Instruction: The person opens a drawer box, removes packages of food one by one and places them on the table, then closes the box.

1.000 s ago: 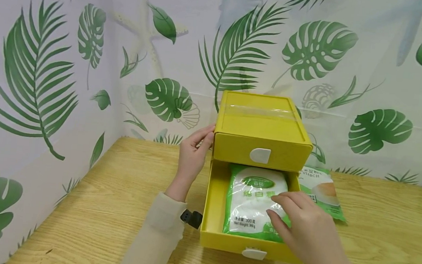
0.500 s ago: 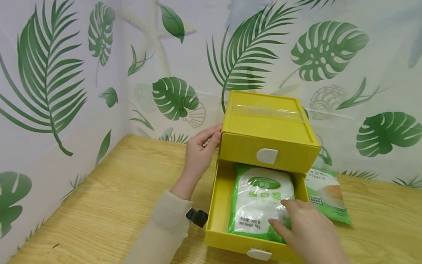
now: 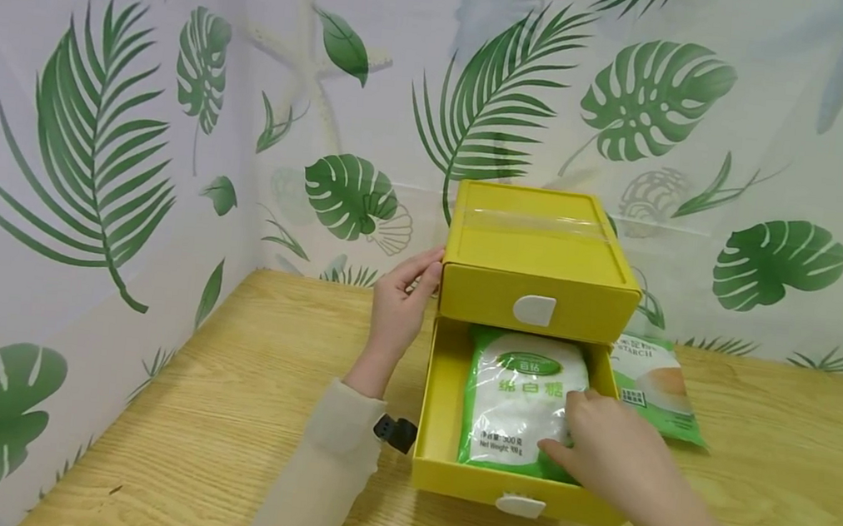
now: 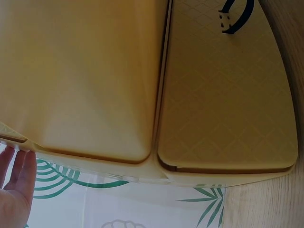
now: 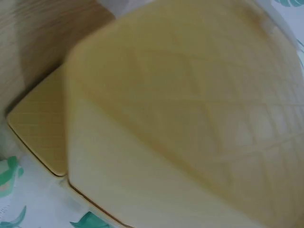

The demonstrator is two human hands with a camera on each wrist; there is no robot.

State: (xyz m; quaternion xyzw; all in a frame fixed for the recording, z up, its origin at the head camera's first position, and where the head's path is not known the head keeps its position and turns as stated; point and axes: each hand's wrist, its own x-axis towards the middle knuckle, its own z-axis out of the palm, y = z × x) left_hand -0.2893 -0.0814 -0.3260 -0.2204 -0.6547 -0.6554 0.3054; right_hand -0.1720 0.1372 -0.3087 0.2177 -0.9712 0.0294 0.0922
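A yellow two-drawer box (image 3: 537,231) stands on the wooden table, its lower drawer (image 3: 442,407) pulled out toward me. In that drawer lies a white and green bag of sugar (image 3: 514,413). My right hand (image 3: 619,447) reaches in at the bag's right side. Its fingers curl down by the bag's edge and the thumb lies over the front, so it grips that side; the fingertips are hidden. My left hand (image 3: 399,299) rests straight fingers against the box's left side, up by the upper drawer (image 3: 486,295). The left wrist view shows these fingers (image 4: 28,166) at the box's edge.
A green and white bag of starch (image 3: 662,388) lies on the table right behind the open drawer, partly hidden by the box. A leaf-print cloth (image 3: 375,108) hangs behind the table (image 3: 271,350). Both drawers carry white pull tabs (image 3: 536,310).
My right hand has lowered onto the bag's right side, its fingers curling down where they were spread above it. The left hand stays against the box. The head view has shifted slightly.
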